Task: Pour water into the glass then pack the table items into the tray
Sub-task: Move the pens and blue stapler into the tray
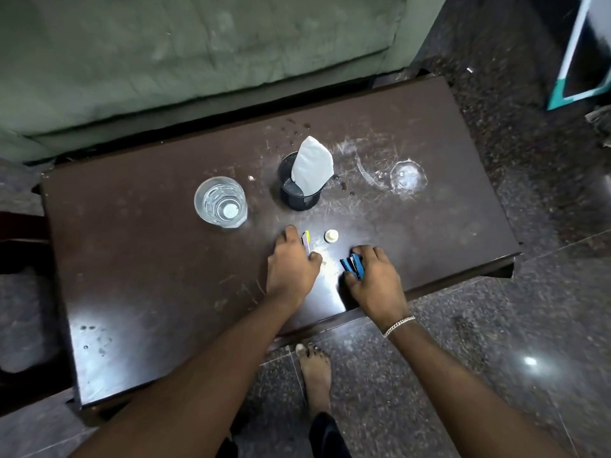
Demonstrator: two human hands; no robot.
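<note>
On the table [132,259], the left hand [291,266] closes on a small yellow-tipped item [306,241]; the right hand [373,276] clutches a blue stapler [353,266]. A white cap [331,236] lies between them, just beyond; the glass [221,201] of water stands far left.

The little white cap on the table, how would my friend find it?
Start at the black mesh cup holding white paper on the brown table. Come straight toward the hands; the cap sits alone between them. It's the only small round white thing there.
</note>
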